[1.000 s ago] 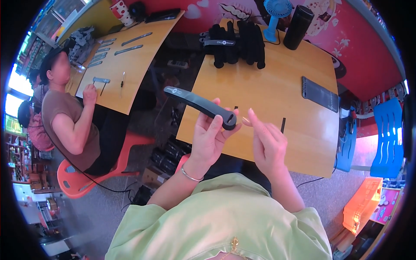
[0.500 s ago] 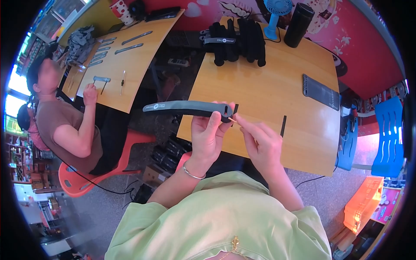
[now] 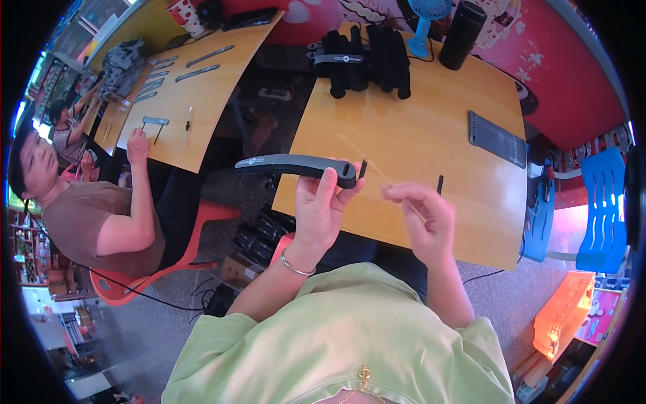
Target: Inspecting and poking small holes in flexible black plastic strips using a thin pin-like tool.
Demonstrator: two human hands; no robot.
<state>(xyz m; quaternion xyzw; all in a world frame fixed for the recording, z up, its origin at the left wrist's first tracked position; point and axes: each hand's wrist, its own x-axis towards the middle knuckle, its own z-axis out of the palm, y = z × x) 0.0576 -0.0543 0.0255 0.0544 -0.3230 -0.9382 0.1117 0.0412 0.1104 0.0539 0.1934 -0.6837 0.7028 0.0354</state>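
Note:
My left hand (image 3: pixel 321 209) is closed round one end of a long, curved grey-and-black strap (image 3: pixel 289 163), its thumb on top. The strap points leftward over the table's edge, and an oblong slot shows at its held end. To the right, apart from the strap, is my right hand (image 3: pixel 429 219), fingers curled and partly smeared by motion. A thin, light-coloured stick shows against its palm, and a faint blurred streak runs beyond the fingertips. One short black strip (image 3: pixel 363 167) is just beside the strap's slotted end; another black strip (image 3: pixel 440 184) lies on the table right of my right hand.
On the wooden table (image 3: pixel 377 128) are black bundled straps (image 3: pixel 346 64), a blue fan (image 3: pixel 420 34), a black tumbler (image 3: pixel 463 37) and a dark grey flat pouch (image 3: pixel 496 139). At left, a co-worker (image 3: pixel 101 215) sits by another table (image 3: pixel 202 97) with several grey straps.
My right hand has moved right, away from the strap's slotted end, with the stick. My left hand has tilted the strap and drawn it slightly right. The co-worker's head has turned.

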